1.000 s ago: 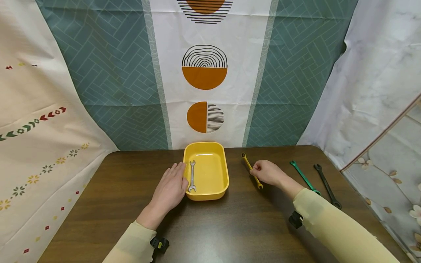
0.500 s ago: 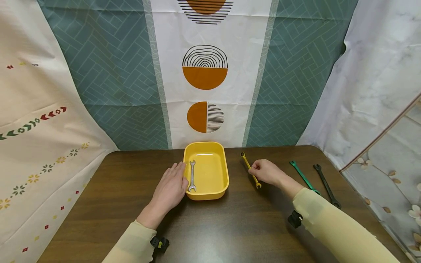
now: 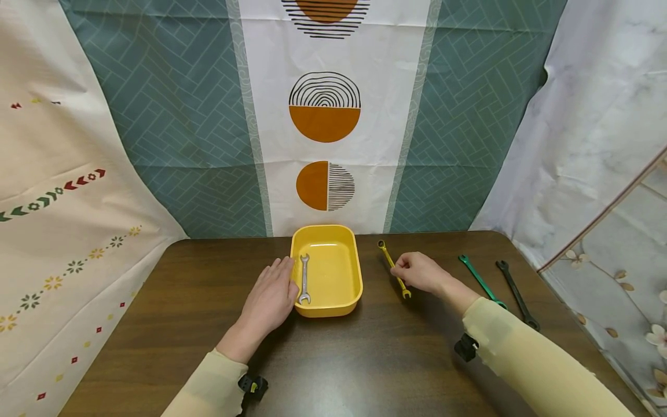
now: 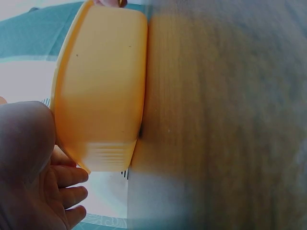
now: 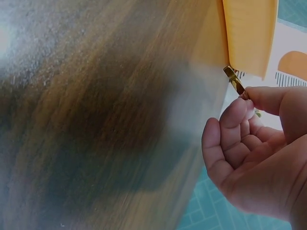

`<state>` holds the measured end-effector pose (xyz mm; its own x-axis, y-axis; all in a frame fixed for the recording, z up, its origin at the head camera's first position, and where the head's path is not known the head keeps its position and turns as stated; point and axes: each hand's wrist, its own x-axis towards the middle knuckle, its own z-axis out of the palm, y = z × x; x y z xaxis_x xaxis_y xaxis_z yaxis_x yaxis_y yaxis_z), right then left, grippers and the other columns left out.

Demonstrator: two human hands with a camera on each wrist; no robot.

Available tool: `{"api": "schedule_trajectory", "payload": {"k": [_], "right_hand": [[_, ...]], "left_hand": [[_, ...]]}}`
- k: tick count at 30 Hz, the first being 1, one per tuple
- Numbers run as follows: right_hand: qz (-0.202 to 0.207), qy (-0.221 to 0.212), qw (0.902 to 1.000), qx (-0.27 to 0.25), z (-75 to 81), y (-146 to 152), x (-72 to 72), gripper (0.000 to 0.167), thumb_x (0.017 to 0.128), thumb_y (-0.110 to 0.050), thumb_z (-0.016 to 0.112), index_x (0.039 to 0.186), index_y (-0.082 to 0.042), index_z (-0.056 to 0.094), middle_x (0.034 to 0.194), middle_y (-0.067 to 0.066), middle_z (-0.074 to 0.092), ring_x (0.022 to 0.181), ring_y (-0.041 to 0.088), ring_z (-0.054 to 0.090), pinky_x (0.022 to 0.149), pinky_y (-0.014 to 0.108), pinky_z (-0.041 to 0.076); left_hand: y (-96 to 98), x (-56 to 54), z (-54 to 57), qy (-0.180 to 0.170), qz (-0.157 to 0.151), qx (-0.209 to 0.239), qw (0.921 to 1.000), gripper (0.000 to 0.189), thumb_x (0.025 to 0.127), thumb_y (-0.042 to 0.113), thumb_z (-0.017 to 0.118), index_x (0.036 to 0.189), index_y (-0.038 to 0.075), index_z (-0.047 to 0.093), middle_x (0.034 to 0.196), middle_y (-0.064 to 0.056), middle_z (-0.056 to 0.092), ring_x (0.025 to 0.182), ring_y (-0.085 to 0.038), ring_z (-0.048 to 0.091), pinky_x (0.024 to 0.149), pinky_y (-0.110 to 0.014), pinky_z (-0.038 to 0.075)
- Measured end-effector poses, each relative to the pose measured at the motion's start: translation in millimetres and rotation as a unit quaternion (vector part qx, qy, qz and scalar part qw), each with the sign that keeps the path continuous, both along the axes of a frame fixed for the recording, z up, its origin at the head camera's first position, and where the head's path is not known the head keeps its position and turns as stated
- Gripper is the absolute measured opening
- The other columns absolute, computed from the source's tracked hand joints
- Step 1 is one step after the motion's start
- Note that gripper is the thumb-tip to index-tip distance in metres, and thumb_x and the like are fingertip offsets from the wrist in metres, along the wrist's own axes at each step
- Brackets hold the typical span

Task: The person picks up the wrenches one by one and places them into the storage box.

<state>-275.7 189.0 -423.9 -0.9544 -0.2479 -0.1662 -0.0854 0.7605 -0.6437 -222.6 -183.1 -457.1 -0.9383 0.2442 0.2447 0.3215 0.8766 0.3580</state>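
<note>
My right hand (image 3: 419, 272) pinches a yellow combination wrench (image 3: 385, 253) near its middle, between thumb and fingertips, to the right of a yellow bin (image 3: 336, 309). In the right wrist view, the open end of the yellow wrench (image 5: 235, 81) sticks out past the fingertips. Fingers fairly straight, my left hand (image 3: 270, 292) rests against the bin's left rim. The left wrist view has the left hand (image 4: 29, 153) at the edge of the bin (image 4: 103, 86). A silver open-end wrench (image 3: 304, 279) lies inside the bin along its left wall.
Right of my right hand, a green wrench (image 3: 480, 277) and a black wrench (image 3: 516, 292) lie on the brown table (image 3: 354, 365). Behind the table's far edge hangs a patterned cloth (image 3: 333, 150).
My right hand has shifted slightly to the left, carrying the yellow wrench a little closer to the bin. The left hand and the bin have stayed in place.
</note>
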Motion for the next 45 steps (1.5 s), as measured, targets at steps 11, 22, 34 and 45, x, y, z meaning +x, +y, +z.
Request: {"api": "schedule_trajectory", "payload": {"k": [11, 22, 34, 45], "right_hand": [[-0.002, -0.003, 0.9999, -0.011, -1.8, -1.9, -2.8, 0.021, 0.109, -0.024, 0.068, 0.102, -0.004, 0.072, 0.085, 0.005, 0.066, 0.075, 0.02, 0.06, 0.064, 0.033, 0.045], [-0.005, -0.01, 0.9996, -0.027, -0.1, -6.3, 0.4, 0.021, 0.11, -0.024, 0.067, 0.101, -0.005, 0.071, 0.089, 0.005, 0.067, 0.079, 0.02, 0.062, 0.067, 0.034, 0.047], [-0.002, -0.019, 0.9985, -0.051, 2.4, -9.6, 0.1, 0.021, 0.11, -0.022, 0.068, 0.1, -0.004, 0.07, 0.085, 0.006, 0.066, 0.079, 0.022, 0.062, 0.069, 0.033, 0.047], [-0.001, -0.031, 0.9978, -0.058, 5.7, -15.4, 0.7, 0.022, 0.11, -0.025, 0.069, 0.104, -0.003, 0.071, 0.09, 0.006, 0.067, 0.083, 0.022, 0.063, 0.073, 0.033, 0.051]], "left_hand": [[0.5, -0.6, -0.4, 0.003, 0.0, 0.0, 1.0, 0.059, 0.111, 0.016, 0.053, 0.163, -0.009, 0.045, 0.169, -0.026, 0.045, 0.159, -0.045, 0.038, 0.132, -0.058, 0.027], [0.1, -0.5, -0.4, 0.003, -0.001, -0.002, 1.0, 0.059, 0.111, 0.016, 0.053, 0.163, -0.009, 0.044, 0.169, -0.026, 0.045, 0.16, -0.045, 0.038, 0.132, -0.058, 0.027], [0.4, 0.7, -1.5, 0.019, -0.004, 0.004, 0.9998, 0.056, 0.111, 0.014, 0.054, 0.161, -0.011, 0.047, 0.167, -0.028, 0.047, 0.158, -0.046, 0.04, 0.131, -0.059, 0.029], [0.2, 0.2, -2.4, 0.021, -0.004, 0.004, 0.9998, 0.057, 0.11, 0.014, 0.054, 0.161, -0.01, 0.047, 0.167, -0.027, 0.048, 0.158, -0.046, 0.04, 0.131, -0.059, 0.029]]}}
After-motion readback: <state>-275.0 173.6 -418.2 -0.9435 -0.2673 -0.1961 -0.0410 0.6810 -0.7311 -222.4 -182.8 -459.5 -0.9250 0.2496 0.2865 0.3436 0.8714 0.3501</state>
